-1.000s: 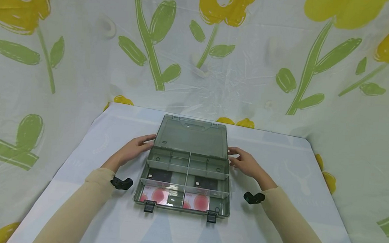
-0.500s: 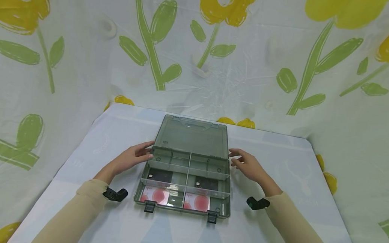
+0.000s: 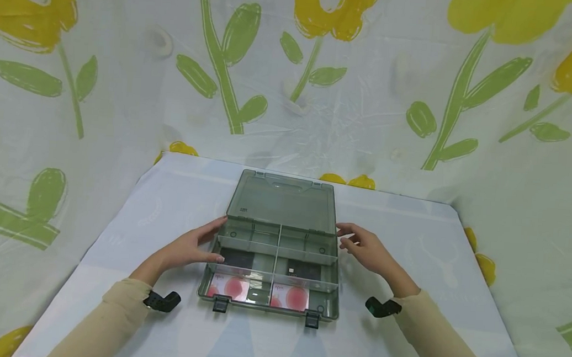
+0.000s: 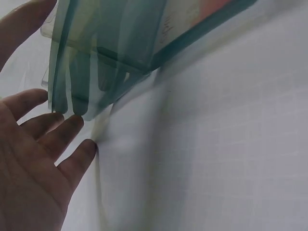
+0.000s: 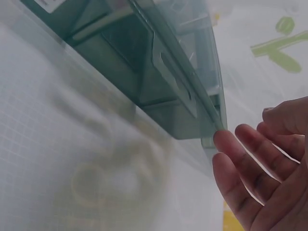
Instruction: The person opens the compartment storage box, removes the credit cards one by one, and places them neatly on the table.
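A translucent grey-green compartment box [image 3: 267, 308] lies on the table with its lid [image 3: 284, 198] folded back, away from the person. Its front row holds a pink-and-white card [image 3: 228, 286] on the left and a similar one [image 3: 290, 297] on the right. Behind them lie two dark cards, the left [image 3: 239, 259] partly covered by a thumb tip. My left hand [image 3: 181, 247] is at the box's left side, thumb over the wall; its straight fingertips meet the side in the left wrist view. Fingers loosely bent, my right hand [image 3: 368, 250] is beside the right edge near the hinge, holding nothing.
Two dark latches hang at the box's front, the left latch [image 3: 220, 304] and the right latch [image 3: 312, 320]. A pale cloth covers the table [image 3: 412, 226]. Behind it rises a flower-printed curtain [image 3: 361, 106]. Black wrist cameras sit on both sleeves.
My left hand has slid toward the person along the box's left side, its thumb spreading over the wall. The right hand has shifted slightly the same way. The box stays put.
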Demonstrator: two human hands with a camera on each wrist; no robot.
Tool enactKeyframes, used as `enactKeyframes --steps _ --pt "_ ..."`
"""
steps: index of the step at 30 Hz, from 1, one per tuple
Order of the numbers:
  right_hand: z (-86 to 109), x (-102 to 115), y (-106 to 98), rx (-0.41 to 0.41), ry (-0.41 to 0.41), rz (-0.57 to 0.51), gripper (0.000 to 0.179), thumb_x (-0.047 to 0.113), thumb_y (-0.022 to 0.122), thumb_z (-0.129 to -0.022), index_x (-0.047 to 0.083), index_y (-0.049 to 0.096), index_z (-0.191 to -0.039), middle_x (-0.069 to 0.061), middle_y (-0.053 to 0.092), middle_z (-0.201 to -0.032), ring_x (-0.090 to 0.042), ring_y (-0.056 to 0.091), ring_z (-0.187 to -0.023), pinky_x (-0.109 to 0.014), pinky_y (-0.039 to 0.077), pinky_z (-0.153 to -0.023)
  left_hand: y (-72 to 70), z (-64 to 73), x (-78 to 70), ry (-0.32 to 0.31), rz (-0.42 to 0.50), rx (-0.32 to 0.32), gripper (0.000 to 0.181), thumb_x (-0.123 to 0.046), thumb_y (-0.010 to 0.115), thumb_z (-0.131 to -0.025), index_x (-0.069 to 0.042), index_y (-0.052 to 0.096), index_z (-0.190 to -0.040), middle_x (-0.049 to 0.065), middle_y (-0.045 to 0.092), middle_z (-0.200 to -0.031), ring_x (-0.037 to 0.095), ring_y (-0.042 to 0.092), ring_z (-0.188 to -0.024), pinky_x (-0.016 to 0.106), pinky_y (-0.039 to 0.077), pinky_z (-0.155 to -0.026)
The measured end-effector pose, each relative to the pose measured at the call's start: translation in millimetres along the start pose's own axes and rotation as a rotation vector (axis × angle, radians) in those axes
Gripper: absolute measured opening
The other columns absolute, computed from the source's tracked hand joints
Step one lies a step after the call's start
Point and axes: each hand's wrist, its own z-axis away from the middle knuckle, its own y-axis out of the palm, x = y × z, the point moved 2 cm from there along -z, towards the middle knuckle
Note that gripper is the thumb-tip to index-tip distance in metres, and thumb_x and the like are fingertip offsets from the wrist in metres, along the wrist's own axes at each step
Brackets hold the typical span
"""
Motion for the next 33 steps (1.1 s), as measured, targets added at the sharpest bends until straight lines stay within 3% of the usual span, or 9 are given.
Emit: enactKeyframes --steps 11,19,26,33 --pt "11.3 14 4 0.017 -0.035 -0.017 0.042 0.01 0.056 -0.105 0.002 0.052 -0.145 -0.021 0.065 -0.126 -0.024 0.069 -0.098 -0.036 0.059 -0.08 4.7 6.9 -0.9 0.051 -0.061 0.001 0.102 -0.033 0.086 -0.083 -0.007 0.026 -0.161 0.022 0.019 -0.167 0.046 0.023 -0.15 0.058 0.025 -0.12" --pt "19.0 22 11 0.041 -0.067 -0.04 0.041 0.009 0.057 -0.104 0.004 0.053 -0.144 -0.019 0.065 -0.125 -0.028 0.068 -0.1 -0.036 0.059 -0.082 7.1 13.7 0.8 0.069 -0.116 -0.023 0.093 -0.038 0.084 -0.084 -0.012 0.035 -0.159 0.02 0.021 -0.166 0.047 0.023 -0.149 0.064 0.027 -0.118" --pt "26.9 28 17 0.035 -0.1 -0.01 0.041 0.013 0.059 -0.104 0.004 0.054 -0.144 -0.016 0.067 -0.125 -0.024 0.067 -0.104 -0.033 0.059 -0.084 8.4 17.0 4.1 0.088 -0.093 -0.032 0.089 -0.037 0.083 -0.086 -0.013 0.038 -0.158 0.016 0.023 -0.167 0.045 0.025 -0.149 0.063 0.027 -0.118" --pt "32.6 36 21 0.074 -0.127 -0.037 0.038 0.01 0.06 -0.103 0.006 0.058 -0.14 -0.014 0.069 -0.122 -0.026 0.068 -0.103 -0.029 0.059 -0.082 9.8 18.4 5.5 0.104 -0.08 -0.036 0.086 -0.033 0.081 -0.088 -0.009 0.038 -0.158 0.018 0.024 -0.166 0.043 0.03 -0.148 0.055 0.03 -0.118"
